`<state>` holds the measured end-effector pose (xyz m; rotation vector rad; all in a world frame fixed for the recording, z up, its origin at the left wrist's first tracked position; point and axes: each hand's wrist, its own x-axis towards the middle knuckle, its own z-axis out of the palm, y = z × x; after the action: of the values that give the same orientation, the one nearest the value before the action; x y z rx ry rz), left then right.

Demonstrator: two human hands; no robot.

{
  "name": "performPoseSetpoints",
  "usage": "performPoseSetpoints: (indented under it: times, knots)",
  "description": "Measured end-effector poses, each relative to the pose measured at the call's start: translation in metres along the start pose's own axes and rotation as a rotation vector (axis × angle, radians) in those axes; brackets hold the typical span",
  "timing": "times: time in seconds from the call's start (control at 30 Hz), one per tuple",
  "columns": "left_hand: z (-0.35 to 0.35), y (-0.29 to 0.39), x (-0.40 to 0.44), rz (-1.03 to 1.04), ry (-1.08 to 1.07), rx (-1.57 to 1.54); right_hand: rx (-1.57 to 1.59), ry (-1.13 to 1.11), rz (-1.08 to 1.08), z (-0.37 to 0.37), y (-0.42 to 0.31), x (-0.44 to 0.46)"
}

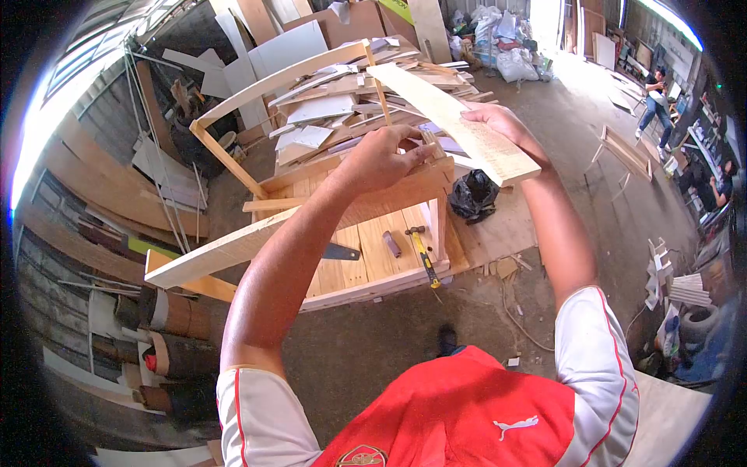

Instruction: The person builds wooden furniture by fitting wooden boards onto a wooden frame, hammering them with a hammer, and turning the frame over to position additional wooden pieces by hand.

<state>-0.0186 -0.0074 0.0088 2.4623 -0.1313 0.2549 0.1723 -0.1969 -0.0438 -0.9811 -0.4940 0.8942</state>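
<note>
My right hand (494, 121) is closed on a pale wooden board (451, 121), which slants up and away to the left. My left hand (393, 158) has its fingers bent at the end of a long plank (226, 247) on the wooden frame (233, 159); thumb and fingers are at a small wood piece (429, 140). Below, on the slatted wooden surface (362, 241), lie a yellow-handled hammer (424, 257), a brownish block (391, 244) and a dark saw blade (341, 252), partly hidden by my left arm.
Behind the frame is a heap of wood offcuts (334, 109). A black plastic bag (473, 194) sits right of the frame. Two people (657, 109) are at the far right near a small wooden frame (625, 152). A cord (517, 311) lies on the floor.
</note>
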Motion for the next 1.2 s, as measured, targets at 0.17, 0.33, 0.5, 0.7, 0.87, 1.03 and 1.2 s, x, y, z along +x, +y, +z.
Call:
performPoseSetpoints:
  times: [0.17, 0.33, 0.5, 0.7, 0.87, 1.03, 1.2]
  knots:
    - [-0.002, 0.003, -0.001, -0.015, -0.014, -0.048, 0.004, 0.008, 0.027, 0.006, -0.006, 0.005]
    - [-0.001, 0.001, 0.0, -0.024, -0.016, -0.075, -0.016, 0.081, -0.095, 0.026, -0.006, -0.011]
    - [0.001, -0.003, 0.003, -0.005, 0.007, -0.117, -0.127, 0.129, -0.235, 0.035, 0.006, -0.03]
    - [0.004, -0.009, 0.009, -0.017, 0.021, -0.18, 0.374, -0.049, -0.159, 0.031, 0.03, 0.027]
    - [0.004, -0.018, 0.016, 0.052, 0.145, -0.454, -0.151, 0.113, -0.274, 0.051, 0.026, 0.048]
    - [-0.017, 0.004, 0.004, -0.268, 0.131, -0.736, -0.543, -0.077, -0.375, 0.049, 0.011, 0.075]
    - [-0.017, -0.01, 0.006, -0.305, 0.129, -0.713, -0.994, 0.161, -0.428, 0.063, -0.022, 0.108]
